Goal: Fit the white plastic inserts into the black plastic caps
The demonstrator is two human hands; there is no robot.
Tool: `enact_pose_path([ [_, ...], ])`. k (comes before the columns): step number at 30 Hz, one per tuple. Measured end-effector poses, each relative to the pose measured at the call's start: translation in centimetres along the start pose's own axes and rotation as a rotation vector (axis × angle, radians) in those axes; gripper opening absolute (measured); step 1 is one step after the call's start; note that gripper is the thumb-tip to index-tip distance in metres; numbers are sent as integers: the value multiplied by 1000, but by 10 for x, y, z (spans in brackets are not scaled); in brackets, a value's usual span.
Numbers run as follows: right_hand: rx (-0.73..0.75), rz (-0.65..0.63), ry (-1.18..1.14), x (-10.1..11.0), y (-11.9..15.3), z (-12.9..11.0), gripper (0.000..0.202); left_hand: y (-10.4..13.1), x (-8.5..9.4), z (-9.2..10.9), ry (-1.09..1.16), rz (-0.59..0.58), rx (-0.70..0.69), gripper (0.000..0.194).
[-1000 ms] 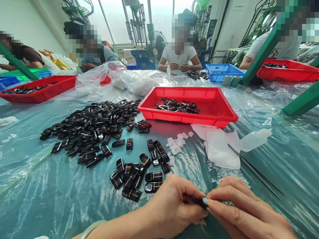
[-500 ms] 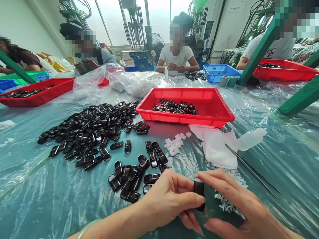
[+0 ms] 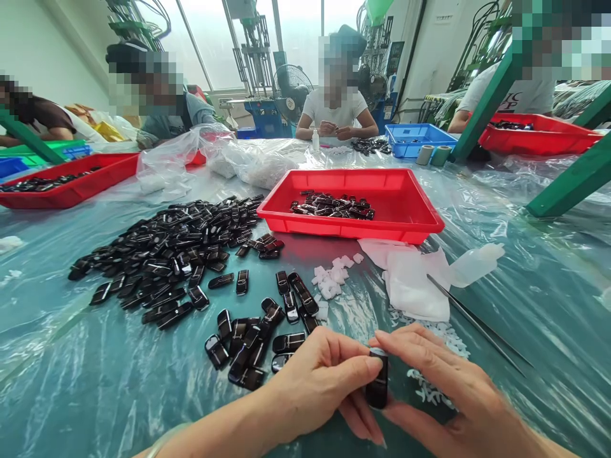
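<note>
In front of me my left hand (image 3: 329, 381) pinches a small glossy black plastic piece (image 3: 378, 385), its thumb lying on the upper part. A pale strip shows at the piece's top end. My right hand (image 3: 443, 388) spans the same piece from the right, with fingertips at the top end and thumb at the bottom end. Left of my hands lies a loose group of similar black pieces (image 3: 245, 356), and beyond it a large heap (image 3: 176, 248) of them. Small white squares (image 3: 330, 280) sit beyond my hands.
A red tray (image 3: 353, 226) holding black pieces stands ahead. To the right are metal tweezers (image 3: 477, 324), white sheets (image 3: 415, 283), a translucent bottle (image 3: 477, 264) and white scraps (image 3: 432, 388). Green posts (image 3: 568, 178) rise at the right. Several co-workers sit around the plastic-covered table.
My left thumb has moved up the black piece, uncovering its lower part. My right thumb has come in to the piece's bottom end. The view has shifted slightly.
</note>
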State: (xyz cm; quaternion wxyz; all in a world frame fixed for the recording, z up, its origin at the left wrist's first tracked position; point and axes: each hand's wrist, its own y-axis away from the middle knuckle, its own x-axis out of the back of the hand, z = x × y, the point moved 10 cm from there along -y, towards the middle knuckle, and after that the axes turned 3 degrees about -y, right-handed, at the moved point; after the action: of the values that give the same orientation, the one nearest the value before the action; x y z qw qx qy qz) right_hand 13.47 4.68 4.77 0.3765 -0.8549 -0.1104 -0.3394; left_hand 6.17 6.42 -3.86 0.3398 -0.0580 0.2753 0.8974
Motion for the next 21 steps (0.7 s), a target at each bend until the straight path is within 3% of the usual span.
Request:
enact_pose_path([
  [4,-3,-2,46,-1,1,2,50,-1,3,3,-12,8,-9,30],
  [6,-14,3,110,-1,3,5,53,2,14,14,-55,92,-31,29],
  [9,-13,-5,151,-2,4,6,53,11,37,46,-111,287,-107,27],
  [13,-8,-27,122,-3,4,1,47,13,57,95,-203,423,-195,22],
  [17,-30,-68,73,-8,6,1,44,-6,80,136,-257,546,-244,15],
  [21,-73,-133,42,-15,5,9,44,-31,98,169,-335,623,-264,27],
])
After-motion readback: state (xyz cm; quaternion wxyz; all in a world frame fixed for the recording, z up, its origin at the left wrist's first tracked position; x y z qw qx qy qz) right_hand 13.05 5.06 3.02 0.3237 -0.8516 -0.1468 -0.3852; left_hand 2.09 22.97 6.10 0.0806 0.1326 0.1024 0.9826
